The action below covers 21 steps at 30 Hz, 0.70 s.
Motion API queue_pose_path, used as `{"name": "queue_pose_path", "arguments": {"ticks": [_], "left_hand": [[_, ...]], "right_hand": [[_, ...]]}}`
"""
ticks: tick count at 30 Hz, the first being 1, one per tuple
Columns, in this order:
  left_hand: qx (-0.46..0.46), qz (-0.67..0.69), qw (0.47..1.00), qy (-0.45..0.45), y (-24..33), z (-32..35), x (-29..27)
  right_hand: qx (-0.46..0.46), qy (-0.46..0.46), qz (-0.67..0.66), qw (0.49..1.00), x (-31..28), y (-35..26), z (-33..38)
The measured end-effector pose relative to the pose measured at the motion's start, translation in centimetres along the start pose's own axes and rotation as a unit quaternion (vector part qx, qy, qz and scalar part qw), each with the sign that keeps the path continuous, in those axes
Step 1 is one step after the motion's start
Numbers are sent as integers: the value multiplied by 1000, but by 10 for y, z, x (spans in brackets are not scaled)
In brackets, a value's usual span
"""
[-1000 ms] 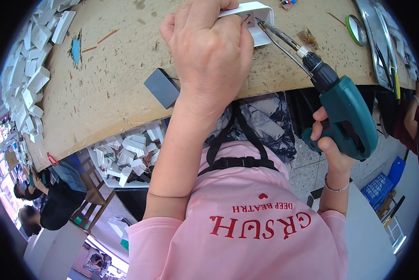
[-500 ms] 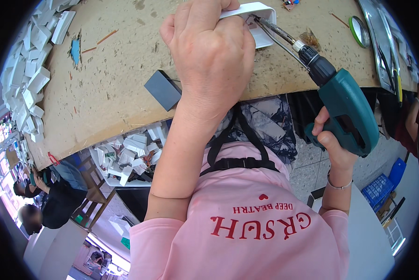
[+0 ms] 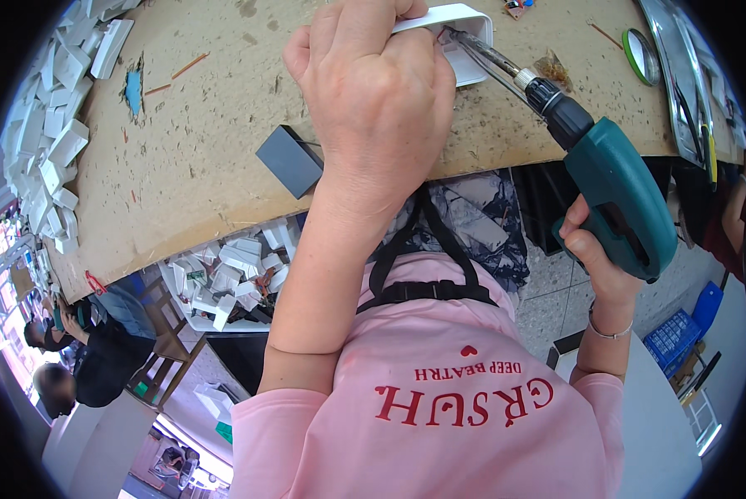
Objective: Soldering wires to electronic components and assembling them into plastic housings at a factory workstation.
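Note:
My left hand is closed on a white plastic housing over the bench, its fingertips partly out of view at the top. In my right hand is the handle of a green soldering gun, with a black collar, a metal barrel and a thin feed tube alongside. The gun's tip reaches inside the housing, close to my left fingers. The exact spot the tip touches is hard to make out. Just left of my left wrist, a dark grey block lies near the bench edge.
White plastic housings are heaped along the bench's left side. Below its edge stands a bin of white parts. At the right are a green-rimmed round object and a tray. Another person sits at lower left.
The soldering gun and my right hand have shifted slightly to the right, and the tip has moved a little inside the housing. My left hand stays nearly still.

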<state>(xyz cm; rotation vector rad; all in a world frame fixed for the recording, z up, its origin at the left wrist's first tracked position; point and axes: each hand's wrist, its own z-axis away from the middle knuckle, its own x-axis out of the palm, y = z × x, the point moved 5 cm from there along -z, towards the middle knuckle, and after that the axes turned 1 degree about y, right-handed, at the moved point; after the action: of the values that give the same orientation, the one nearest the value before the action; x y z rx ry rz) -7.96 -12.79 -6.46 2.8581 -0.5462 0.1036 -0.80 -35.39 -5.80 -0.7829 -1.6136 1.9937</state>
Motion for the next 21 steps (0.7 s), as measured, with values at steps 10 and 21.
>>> {"name": "queue_pose_path", "arguments": {"ticks": [10,21], "left_hand": [[7,-20,1000,-4,2,-2,1],[21,-45,999,-17,3,-3,0]], "right_hand": [[-93,9,103,990,-2,-7,1],[-64,25,95,993,0,-16,1]]}}
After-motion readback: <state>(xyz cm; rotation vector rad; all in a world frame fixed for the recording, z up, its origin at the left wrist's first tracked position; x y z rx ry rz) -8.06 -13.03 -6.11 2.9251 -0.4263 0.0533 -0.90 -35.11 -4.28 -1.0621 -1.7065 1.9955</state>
